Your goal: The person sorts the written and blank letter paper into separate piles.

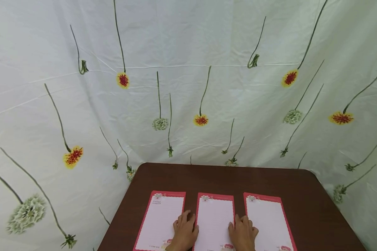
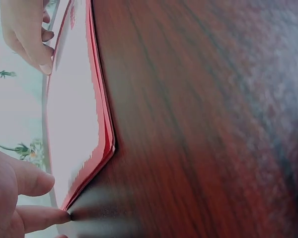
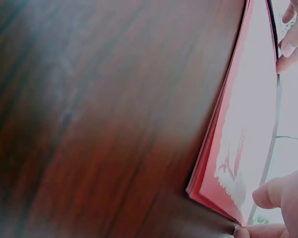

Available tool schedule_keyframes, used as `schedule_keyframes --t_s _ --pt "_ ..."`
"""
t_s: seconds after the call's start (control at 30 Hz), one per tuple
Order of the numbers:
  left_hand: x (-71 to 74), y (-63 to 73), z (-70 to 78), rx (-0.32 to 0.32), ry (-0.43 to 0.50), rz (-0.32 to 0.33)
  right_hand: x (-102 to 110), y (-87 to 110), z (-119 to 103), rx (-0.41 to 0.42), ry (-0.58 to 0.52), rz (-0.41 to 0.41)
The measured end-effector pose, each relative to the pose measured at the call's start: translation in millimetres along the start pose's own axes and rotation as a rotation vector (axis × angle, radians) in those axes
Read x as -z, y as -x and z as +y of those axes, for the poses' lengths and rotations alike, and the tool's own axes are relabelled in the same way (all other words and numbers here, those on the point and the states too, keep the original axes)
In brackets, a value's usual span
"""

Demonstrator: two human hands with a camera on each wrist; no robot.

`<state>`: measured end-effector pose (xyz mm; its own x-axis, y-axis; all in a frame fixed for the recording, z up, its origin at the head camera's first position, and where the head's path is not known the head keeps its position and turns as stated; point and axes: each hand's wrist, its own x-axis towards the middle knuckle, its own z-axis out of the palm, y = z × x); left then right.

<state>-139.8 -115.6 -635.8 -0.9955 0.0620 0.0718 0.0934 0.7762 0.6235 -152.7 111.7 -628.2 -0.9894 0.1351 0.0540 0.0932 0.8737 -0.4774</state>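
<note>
Three letter pads with white sheets and scalloped red borders lie side by side on a dark wooden table. My left hand [image 1: 183,230] rests between the left pad [image 1: 161,223] and the middle pad [image 1: 215,221]. In the left wrist view its thumb and index finger [image 2: 42,216] are at a corner of the middle pad. My right hand [image 1: 243,233] lies between the middle pad and the right pad [image 1: 268,223]. From the right wrist, its thumb and fingertip [image 3: 243,232] show at the middle pad's other side. Both hands have loosely bent fingers, pinching nothing.
The brown table [image 1: 172,174] has rounded far corners. Behind it and along both sides hangs a white cloth [image 1: 182,45] printed with long-stemmed flowers. Bare wood shows beyond the pads and to the right of them.
</note>
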Motion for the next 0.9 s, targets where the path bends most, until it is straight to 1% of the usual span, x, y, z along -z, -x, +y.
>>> schedule_keyframes --t_s 0.2,0.43,0.57,0.7,0.9 --pt "-5.8 -0.7 -2.1 -0.009 0.012 0.019 -2 2.3 -2 0.006 -0.013 0.014" --pt "-3.0 3.1 3.0 -0.015 0.033 0.026 -6 2.8 -2 0.003 -0.006 0.020" --pt "-3.0 3.9 4.0 -0.021 0.028 0.016 -6 3.0 -2 0.007 -0.009 0.029" --pt "-3.7 3.4 5.1 -0.024 -0.010 0.008 -5 2.8 -3 0.006 -0.008 0.022" --pt "3.8 2.5 15.6 -0.008 -0.034 -0.034 -5 1.1 -5 -0.008 0.026 0.010"
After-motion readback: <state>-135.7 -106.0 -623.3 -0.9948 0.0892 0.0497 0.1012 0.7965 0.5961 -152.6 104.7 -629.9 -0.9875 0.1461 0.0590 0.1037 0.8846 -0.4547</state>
